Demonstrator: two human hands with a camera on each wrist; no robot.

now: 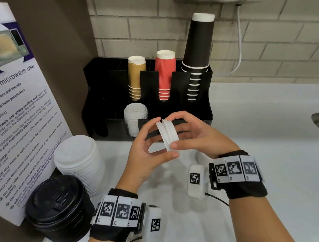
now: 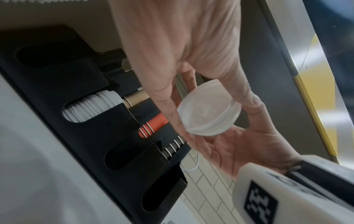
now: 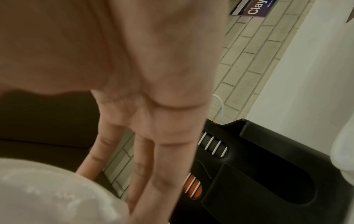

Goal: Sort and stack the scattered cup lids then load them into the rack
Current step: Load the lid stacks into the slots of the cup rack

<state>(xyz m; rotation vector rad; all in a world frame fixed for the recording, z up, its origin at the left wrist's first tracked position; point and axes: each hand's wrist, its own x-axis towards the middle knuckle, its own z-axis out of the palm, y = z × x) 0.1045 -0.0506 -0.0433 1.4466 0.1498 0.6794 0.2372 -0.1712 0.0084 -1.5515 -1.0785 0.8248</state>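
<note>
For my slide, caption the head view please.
Both hands, left hand and right hand, grip small white lids before the black rack.

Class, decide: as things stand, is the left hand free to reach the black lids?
Probably not yet: the left hand and right hand both hold white lids. The black lids sit nearby, unobstructed.

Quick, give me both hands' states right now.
Left hand: fingers and thumb curled round the small stack of white plastic cup lids.
Right hand: gripping the same stack from the other side.
</note>
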